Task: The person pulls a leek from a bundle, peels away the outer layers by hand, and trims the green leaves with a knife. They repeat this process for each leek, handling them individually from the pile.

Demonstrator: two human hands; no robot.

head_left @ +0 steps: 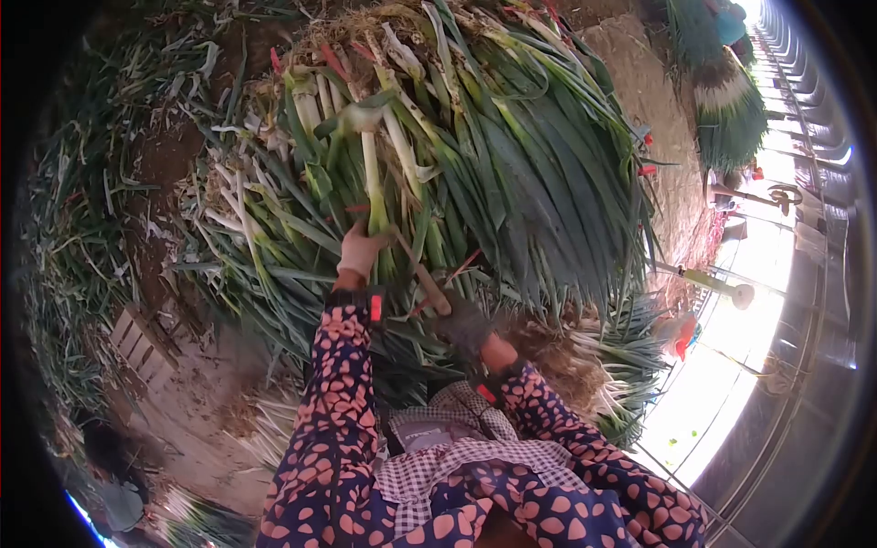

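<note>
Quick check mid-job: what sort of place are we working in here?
Probably a farm greenhouse or packing shed: a big heap of green onions on bare dirt floor, and a curved framed plastic wall letting daylight in.

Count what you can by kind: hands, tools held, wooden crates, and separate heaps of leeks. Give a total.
Hands: 2, the left hand and the right hand
Tool: 1
Crate: 1
Leek heaps: 2, the big heap and the far heap
Total: 6
</note>
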